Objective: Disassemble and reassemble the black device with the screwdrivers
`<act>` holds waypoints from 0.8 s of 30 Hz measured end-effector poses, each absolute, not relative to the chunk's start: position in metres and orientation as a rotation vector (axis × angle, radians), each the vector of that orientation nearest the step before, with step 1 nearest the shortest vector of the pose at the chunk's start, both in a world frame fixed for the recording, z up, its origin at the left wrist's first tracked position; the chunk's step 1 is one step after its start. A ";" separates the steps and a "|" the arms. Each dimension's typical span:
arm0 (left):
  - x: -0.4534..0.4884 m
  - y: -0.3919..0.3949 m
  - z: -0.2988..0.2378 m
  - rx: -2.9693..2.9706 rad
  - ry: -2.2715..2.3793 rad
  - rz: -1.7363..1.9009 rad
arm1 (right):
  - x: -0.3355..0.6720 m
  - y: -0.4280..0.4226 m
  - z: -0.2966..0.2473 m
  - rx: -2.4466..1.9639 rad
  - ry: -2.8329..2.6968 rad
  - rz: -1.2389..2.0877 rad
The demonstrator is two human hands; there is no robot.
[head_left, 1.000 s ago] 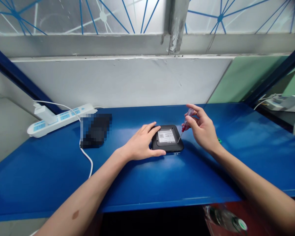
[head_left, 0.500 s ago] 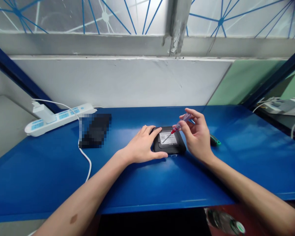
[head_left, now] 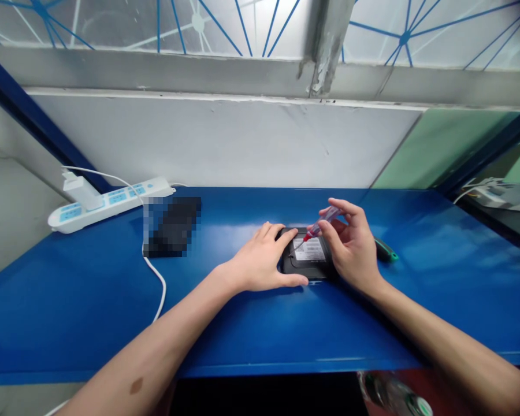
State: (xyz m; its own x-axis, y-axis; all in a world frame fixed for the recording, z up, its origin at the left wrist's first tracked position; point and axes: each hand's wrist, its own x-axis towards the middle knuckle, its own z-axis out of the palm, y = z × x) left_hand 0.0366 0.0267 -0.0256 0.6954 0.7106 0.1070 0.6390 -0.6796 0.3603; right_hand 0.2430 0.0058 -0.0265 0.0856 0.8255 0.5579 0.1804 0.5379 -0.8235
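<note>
A flat black box-shaped device (head_left: 293,269) with a white label (head_left: 309,249) lies on the blue table. My left hand (head_left: 266,260) grips its left side, thumb along the near edge and fingers spread over the far left corner. In my right hand (head_left: 351,245) is a small screwdriver (head_left: 315,230) with a clear purplish handle and a red collar, pinched between thumb and fingers. Its thin shaft slants down left across the label, the tip near the device's left part; whether it touches a screw I cannot tell. Beyond my right hand lies a green-and-black handled tool (head_left: 386,251), partly hidden.
At the back left a white power strip (head_left: 112,203) holds a plugged-in white charger (head_left: 83,192). Its white cable (head_left: 161,283) runs down over the table (head_left: 260,335). A pixelated black object (head_left: 175,228) lies beside it. Below the front edge is a plastic bottle (head_left: 396,396).
The screwdriver's tip has moved down toward the left part of the device, off the label's middle. The whole view has shifted slightly; my left hand keeps its place on the device.
</note>
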 end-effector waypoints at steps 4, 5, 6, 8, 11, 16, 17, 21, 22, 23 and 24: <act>0.037 0.026 -0.026 2.604 1.062 0.362 | 0.245 0.005 -0.026 -0.920 -1.453 0.563; 0.037 0.026 -0.025 2.601 1.061 0.366 | 0.246 0.005 -0.026 -0.921 -1.456 0.548; 0.037 0.026 -0.025 2.598 1.060 0.368 | 0.246 0.005 -0.025 -0.923 -1.458 0.535; 0.037 0.026 -0.025 2.593 1.062 0.370 | 0.248 0.006 -0.025 -0.928 -1.458 0.520; 0.037 0.025 -0.024 2.586 1.073 0.363 | 0.248 0.006 -0.025 -0.933 -1.457 0.515; 0.037 0.024 -0.022 2.578 1.077 0.349 | 0.248 0.007 -0.025 -0.945 -1.454 0.500; 0.037 0.024 -0.021 2.576 1.077 0.347 | 0.248 0.007 -0.025 -0.943 -1.453 0.503; 0.038 0.023 -0.020 2.579 1.075 0.338 | 0.246 0.005 -0.026 -0.938 -1.456 0.550; 0.038 0.023 -0.020 2.581 1.075 0.338 | 0.246 0.005 -0.026 -0.938 -1.459 0.559; 0.038 0.023 -0.020 2.583 1.076 0.339 | 0.246 0.005 -0.026 -0.938 -1.461 0.560; 0.038 0.023 -0.020 2.582 1.076 0.339 | 0.246 0.005 -0.026 -0.937 -1.464 0.556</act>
